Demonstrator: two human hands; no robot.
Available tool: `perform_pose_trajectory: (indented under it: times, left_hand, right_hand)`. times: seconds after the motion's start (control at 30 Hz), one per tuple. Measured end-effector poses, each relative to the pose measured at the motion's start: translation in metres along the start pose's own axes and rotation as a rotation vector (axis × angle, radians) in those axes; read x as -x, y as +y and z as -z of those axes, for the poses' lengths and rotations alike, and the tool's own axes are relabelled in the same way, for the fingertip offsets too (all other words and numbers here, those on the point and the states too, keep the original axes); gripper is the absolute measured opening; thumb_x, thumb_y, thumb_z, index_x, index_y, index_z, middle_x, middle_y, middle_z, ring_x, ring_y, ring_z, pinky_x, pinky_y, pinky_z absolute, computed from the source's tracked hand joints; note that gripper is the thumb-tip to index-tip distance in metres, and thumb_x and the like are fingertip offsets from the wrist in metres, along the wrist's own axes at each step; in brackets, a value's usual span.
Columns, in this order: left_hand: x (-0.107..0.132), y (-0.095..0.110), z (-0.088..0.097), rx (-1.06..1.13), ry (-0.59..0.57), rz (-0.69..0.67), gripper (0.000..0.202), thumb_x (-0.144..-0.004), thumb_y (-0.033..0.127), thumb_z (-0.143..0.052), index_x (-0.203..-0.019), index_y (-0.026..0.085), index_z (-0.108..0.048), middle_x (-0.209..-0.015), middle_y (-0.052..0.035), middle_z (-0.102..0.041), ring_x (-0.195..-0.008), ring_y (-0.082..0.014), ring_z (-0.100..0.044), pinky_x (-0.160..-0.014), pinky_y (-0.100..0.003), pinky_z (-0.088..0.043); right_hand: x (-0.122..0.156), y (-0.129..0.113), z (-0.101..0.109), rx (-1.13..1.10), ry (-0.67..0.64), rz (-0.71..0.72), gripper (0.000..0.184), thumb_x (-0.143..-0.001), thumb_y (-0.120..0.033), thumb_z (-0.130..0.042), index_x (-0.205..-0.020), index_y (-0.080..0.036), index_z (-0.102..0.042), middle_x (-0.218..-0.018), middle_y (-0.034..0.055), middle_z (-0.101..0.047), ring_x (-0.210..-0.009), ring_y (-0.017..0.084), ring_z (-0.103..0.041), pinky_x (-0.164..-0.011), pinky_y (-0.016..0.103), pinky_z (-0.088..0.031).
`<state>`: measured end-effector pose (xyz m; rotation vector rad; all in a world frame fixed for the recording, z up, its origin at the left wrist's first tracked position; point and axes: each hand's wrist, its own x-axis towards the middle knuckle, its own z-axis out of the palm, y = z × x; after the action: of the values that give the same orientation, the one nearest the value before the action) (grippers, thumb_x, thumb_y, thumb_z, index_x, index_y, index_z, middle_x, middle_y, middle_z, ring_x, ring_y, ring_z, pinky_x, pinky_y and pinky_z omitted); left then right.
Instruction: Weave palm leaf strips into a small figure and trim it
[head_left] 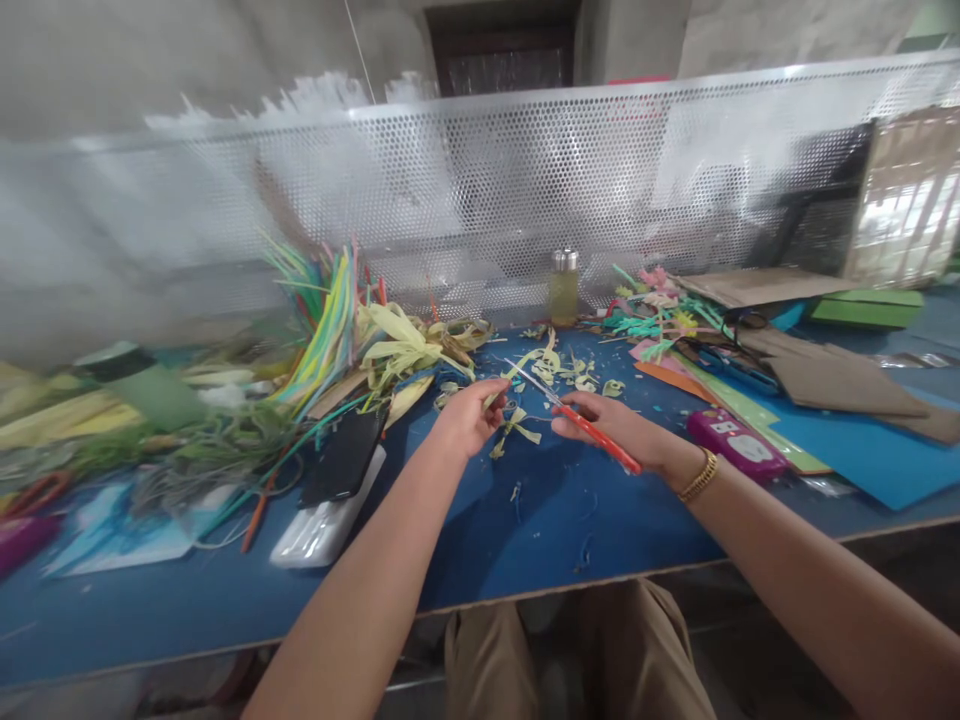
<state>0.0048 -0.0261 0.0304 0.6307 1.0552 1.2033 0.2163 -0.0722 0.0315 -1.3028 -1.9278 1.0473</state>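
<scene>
My right hand [615, 425] is closed round the red handles of a pair of scissors [570, 410], whose blades point up and left over the blue table [525, 520]. My left hand [469, 415] pinches a pale yellow paper strip [514, 425] just left of the blades. Cut yellow scraps [559, 368] lie on the table beyond both hands. A gold bracelet [699, 476] sits on my right wrist.
A heap of coloured strips and straws [330, 330] lies at the left, with a black phone [345, 455] on a white case [322, 525]. A small jar [564, 288] stands by the perforated metal screen [525, 190]. Brown card [840, 380], coloured paper sheets and a pink box [731, 440] lie at the right.
</scene>
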Motion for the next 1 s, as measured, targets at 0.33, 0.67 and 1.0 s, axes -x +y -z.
perform_pose_trajectory:
  times: [0.33,0.67,1.0]
  left_hand:
    - [0.0,-0.002,0.0,-0.007,-0.004,-0.002,0.016,-0.061,0.009,-0.076,-0.073,0.014,-0.067,-0.074,-0.0037,-0.066,-0.056,-0.0075,-0.056,-0.043,-0.018,-0.038]
    - [0.0,-0.001,0.0,-0.022,-0.029,0.019,0.014,-0.062,0.011,-0.076,-0.071,0.013,-0.066,-0.069,-0.002,-0.063,-0.055,-0.0066,-0.054,-0.044,-0.017,-0.037]
    - [-0.001,-0.008,0.002,-0.203,-0.256,-0.126,0.02,-0.06,0.024,-0.082,-0.071,0.016,-0.068,-0.065,-0.0001,-0.059,-0.058,-0.0077,-0.052,-0.05,-0.02,-0.035]
  right_hand:
    - [-0.004,0.003,-0.004,-0.174,0.003,-0.034,0.044,-0.068,-0.054,-0.073,-0.093,-0.019,-0.063,-0.071,-0.0018,-0.053,-0.056,0.008,-0.044,-0.05,0.021,-0.037]
    - [-0.008,0.016,-0.009,-0.314,0.104,-0.062,0.037,-0.066,-0.052,-0.074,-0.08,-0.021,-0.059,-0.053,-0.006,-0.044,-0.042,0.007,-0.038,-0.038,0.021,-0.03]
    - [-0.032,-0.019,-0.012,-0.505,0.315,0.155,0.057,-0.057,-0.04,-0.081,-0.103,-0.024,-0.051,-0.08,-0.0003,-0.063,-0.063,0.011,-0.057,-0.054,0.024,-0.046]
